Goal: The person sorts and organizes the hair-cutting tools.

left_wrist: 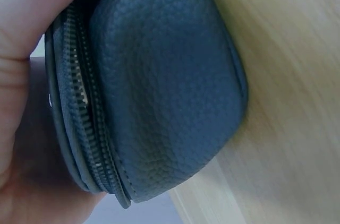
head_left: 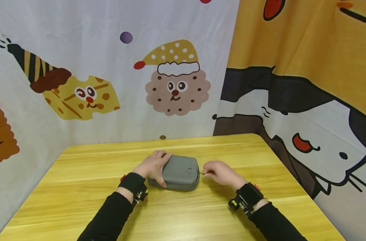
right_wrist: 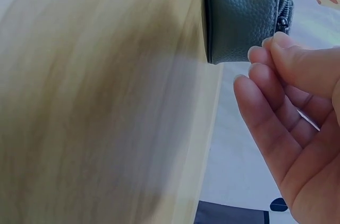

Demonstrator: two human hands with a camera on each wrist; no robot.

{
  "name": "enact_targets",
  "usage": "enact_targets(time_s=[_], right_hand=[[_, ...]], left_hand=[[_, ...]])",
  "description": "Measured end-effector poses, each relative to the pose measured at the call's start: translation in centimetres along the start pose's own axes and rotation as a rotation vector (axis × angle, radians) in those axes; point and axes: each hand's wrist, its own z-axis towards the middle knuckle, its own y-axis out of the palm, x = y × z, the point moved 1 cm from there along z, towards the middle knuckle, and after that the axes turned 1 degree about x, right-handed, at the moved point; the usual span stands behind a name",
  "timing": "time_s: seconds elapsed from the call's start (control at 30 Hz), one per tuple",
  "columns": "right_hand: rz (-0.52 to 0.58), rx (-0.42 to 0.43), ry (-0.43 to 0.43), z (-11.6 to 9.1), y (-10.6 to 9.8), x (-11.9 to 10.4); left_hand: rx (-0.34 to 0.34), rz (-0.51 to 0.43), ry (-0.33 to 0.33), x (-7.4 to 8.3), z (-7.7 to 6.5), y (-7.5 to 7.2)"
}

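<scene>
A grey leather-look zip pouch [head_left: 180, 170] lies on the wooden table, a snap tab on its top near the right end. My left hand [head_left: 153, 166] grips the pouch's left end, thumb along the front and fingers over the top. Seen from the left wrist, the zipper [left_wrist: 85, 96] runs along the pouch's edge, with rows of teeth showing beside the thumb. At the right end, my right hand [head_left: 220, 173] pinches the zipper pull between thumb and forefinger. In the right wrist view the dark slider [right_wrist: 282, 23] sits just beyond the fingertips, which hide most of the pull.
The wooden table [head_left: 80, 187] extends around the pouch, its far edge close to a printed curtain [head_left: 95, 43] with cartoon figures. A yellow curtain [head_left: 306, 40] with a large cartoon face hangs along the right side. Each wrist wears a black strap with a small camera.
</scene>
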Motion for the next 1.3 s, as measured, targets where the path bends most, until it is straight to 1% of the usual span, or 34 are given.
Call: enact_targets(time_s=[0.1, 0.27, 0.57, 0.93, 1.3], right_hand=[[0.003, -0.010, 0.004, 0.02, 0.07, -0.01], [0.017, -0.006, -0.021, -0.04, 0.08, -0.12], [0.048, -0.002, -0.038, -0.11, 0.01, -0.36], [0.118, -0.062, 0.023, -0.19, 0.30, -0.19], [0.147, -0.059, 0.007, -0.31, 0.43, -0.14]], left_hand=[[-0.002, 0.006, -0.003, -0.01, -0.01, 0.03], [0.000, 0.003, -0.002, 0.00, 0.03, 0.12], [0.000, 0.000, -0.012, 0.01, 0.04, 0.11], [0.006, 0.002, -0.014, 0.07, -0.04, 0.06], [0.008, -0.003, -0.008, 0.01, -0.03, 0.03]])
